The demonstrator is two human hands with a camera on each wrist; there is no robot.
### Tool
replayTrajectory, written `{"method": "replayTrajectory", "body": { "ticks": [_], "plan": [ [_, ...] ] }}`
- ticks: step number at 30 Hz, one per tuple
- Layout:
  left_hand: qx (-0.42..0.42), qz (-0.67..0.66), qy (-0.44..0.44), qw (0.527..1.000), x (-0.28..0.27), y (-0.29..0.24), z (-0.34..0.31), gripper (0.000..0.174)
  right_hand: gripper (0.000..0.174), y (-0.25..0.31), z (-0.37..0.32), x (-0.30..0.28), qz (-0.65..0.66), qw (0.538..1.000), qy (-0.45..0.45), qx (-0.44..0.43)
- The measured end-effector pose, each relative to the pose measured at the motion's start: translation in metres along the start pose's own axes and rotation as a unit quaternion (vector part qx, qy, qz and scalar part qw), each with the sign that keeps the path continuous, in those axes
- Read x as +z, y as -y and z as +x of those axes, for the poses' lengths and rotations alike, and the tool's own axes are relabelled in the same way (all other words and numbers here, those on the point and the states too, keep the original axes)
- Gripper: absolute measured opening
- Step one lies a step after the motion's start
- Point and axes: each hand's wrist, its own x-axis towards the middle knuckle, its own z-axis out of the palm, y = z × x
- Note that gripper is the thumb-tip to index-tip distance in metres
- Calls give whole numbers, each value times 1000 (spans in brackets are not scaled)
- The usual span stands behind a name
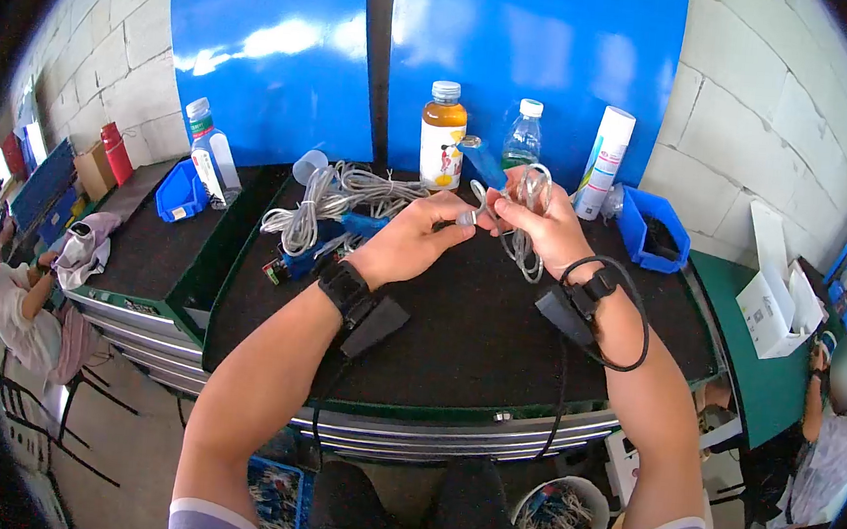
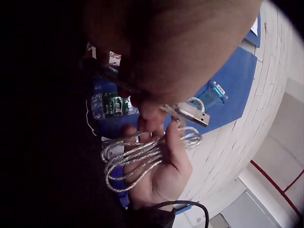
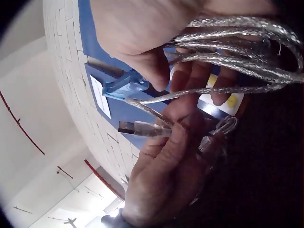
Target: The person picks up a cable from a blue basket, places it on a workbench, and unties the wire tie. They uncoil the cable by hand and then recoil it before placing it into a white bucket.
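A grey braided USB cable is gathered in a coil (image 1: 524,255) in my right hand (image 1: 555,230), above the black mat (image 1: 458,337). In the right wrist view the strands pass between the right thumb and fingers. My left hand (image 1: 410,241) pinches the cable's clear-bodied USB plug (image 3: 145,128) between thumb and fingers, its metal end sticking out. Both hands are close together. A translucent blue connector (image 3: 126,86) shows past the right thumb, with part of it hidden behind that hand. Left fingertips partly cover the plug in the head view.
Bundled grey cables (image 1: 298,217) with blue connectors lie left of the hands. Behind stand a juice bottle (image 1: 442,147), a clear bottle (image 1: 524,138) and a spray can (image 1: 606,160). A blue bin (image 1: 653,231) is at right. A cable-filled bucket (image 1: 600,499) stands below; people sit at both sides.
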Motion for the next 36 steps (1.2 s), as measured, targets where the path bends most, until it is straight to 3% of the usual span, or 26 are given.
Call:
{"method": "replayTrajectory", "body": {
  "ticks": [7,9,18,22,25,26,30,32,36],
  "plan": [
    [21,8,-3,1000,-1,0,1,19,33,-2,1,-3,-19,1000,-1,-4],
    [2,20,5,1000,-2,-4,0,22,26,1,0,-1,-10,1000,-1,-6],
    [-9,5,11,1000,-3,-1,0,23,24,0,0,1,-23,999,-1,-25],
    [-3,-4,-22,1000,3,9,-2,24,24,5,-1,4,-25,1000,-8,-14],
    [-5,7,-101,995,10,17,-1,25,24,2,1,3,-27,999,-3,-47],
    [-6,-8,-94,996,8,14,-1,25,28,8,-2,12,-27,998,-42,-35],
    [20,-4,-77,997,0,4,-2,26,36,15,-6,20,-42,999,-7,-32],
    [6,-33,-74,997,-1,0,-1,24,40,18,-9,27,-84,994,-47,-45],
    [14,-50,-96,994,-2,-2,-2,18,37,16,-7,19,-88,996,-12,-28]
  ]
}}
